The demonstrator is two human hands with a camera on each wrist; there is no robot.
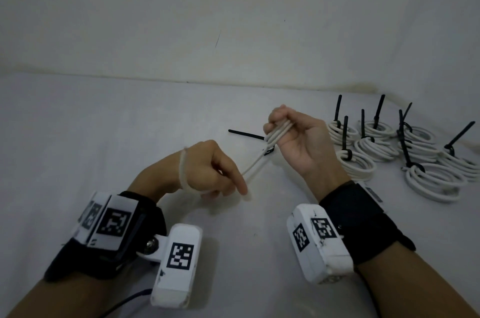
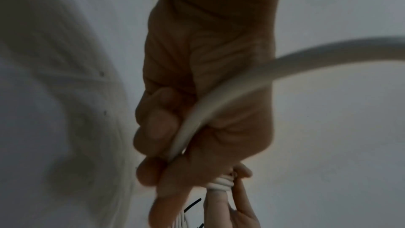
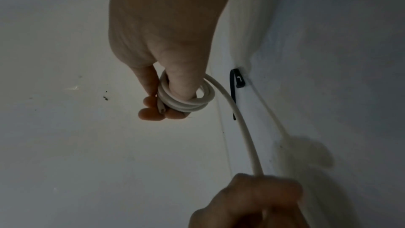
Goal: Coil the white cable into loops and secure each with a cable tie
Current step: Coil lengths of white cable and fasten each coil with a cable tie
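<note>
While our right hand stood raised above the table, its fingers curled through several turns of the white cable, our left hand sat lower and nearer to us than the right hand, closed around the free run of the same cable. That run stretched almost straight between the two hands, slanting down from the right hand toward the left, so we judged the next turn would call for the left hand to carry the slack up and over the right hand's fingers. One loose black cable tie lay on the table just beyond the right hand and to its left, closer to it than to the left hand. Finished coils (each already cinched with a black tie) sat in a cluster to the right of the right hand. The right wrist view showed the cable's cut end pinned against the fingertips, which the head view hid; the left wrist view showed the cable passing through the left fist.
</note>
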